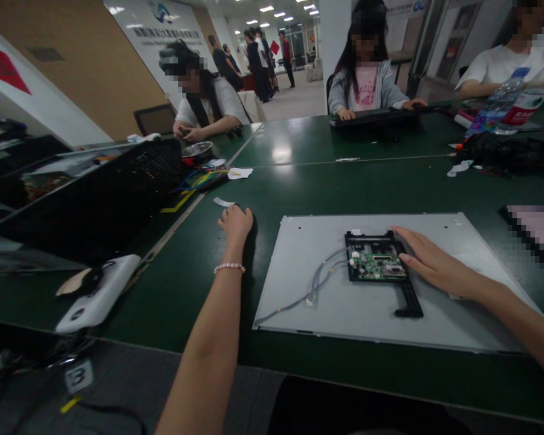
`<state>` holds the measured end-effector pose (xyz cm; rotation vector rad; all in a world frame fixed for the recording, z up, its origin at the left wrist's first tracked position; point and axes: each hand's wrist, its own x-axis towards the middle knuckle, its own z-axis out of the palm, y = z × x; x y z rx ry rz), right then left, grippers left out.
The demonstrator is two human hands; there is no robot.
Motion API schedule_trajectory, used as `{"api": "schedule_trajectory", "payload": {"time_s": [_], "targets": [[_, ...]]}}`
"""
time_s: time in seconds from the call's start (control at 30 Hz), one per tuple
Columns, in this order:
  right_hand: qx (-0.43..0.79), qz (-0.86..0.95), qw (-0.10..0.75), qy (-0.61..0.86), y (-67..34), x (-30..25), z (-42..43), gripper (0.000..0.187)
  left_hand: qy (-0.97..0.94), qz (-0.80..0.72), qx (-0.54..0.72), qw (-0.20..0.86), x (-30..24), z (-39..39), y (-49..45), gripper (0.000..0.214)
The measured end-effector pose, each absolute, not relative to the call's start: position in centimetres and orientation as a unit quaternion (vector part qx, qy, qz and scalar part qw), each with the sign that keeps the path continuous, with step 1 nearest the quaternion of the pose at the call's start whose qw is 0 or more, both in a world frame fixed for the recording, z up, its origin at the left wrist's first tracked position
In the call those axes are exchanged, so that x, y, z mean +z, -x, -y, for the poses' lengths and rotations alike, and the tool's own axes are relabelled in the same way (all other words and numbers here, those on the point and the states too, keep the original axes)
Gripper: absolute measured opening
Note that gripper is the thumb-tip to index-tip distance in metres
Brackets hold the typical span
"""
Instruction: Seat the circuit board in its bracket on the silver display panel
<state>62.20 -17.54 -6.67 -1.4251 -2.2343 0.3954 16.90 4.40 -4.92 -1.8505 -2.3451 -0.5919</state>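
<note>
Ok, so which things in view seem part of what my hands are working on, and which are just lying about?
Likely part of the job:
Green circuit board
Black plastic frame around it, at your right hand
Thin grey cables
Flat light-grey panel underneath

Apparently just lying about:
Clear plastic bottle with blue cap
Crumpled black bundle
Narrow white strip near your left hand

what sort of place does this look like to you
Probably a shared electronics workroom or office. A circuit board sits on a gray metal panel, other people sit around the same large green table, and a big sign with a logo covers the wall.
</note>
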Motion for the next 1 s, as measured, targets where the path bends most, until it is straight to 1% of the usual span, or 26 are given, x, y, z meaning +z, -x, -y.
{"api": "schedule_trajectory", "payload": {"time_s": [0.17,0.33,0.5,0.63,0.73,0.83,0.9,1.0], "targets": [[0.151,0.807,0.229,0.523,-62.0,-6.3,17.8,0.064,0.608,0.757,-0.228,0.076,-4.2,-3.5,-17.3,0.047],[0.142,0.81,0.248,0.512,-62.0,-6.7,17.6,0.062,0.639,0.702,-0.282,0.138,-2.7,-2.2,-18.5,0.037],[0.135,0.818,0.259,0.495,-62.3,-7.3,17.1,0.061,0.71,0.62,-0.281,0.18,0.7,0.2,-21.8,0.026],[0.121,0.822,0.263,0.49,-61.8,-6.5,17.5,0.059,0.769,0.536,-0.273,0.217,3.3,6.1,-25.6,0.025],[0.106,0.821,0.274,0.488,-60.9,-5.4,18.1,0.059,0.812,0.463,-0.258,0.243,3.5,12.9,-28.1,0.025],[0.1,0.825,0.283,0.479,-59.8,-4.5,18.8,0.058,0.87,0.405,-0.193,0.205,2.1,18.7,-29.8,0.024],[0.101,0.831,0.283,0.469,-59.2,-4.1,19.1,0.057,0.877,0.413,-0.168,0.179,0.8,21.0,-30.4,0.024],[0.106,0.843,0.27,0.452,-58.5,-4.1,19.4,0.057,0.871,0.438,-0.163,0.155,-0.7,22.4,-30.8,0.023]]}}
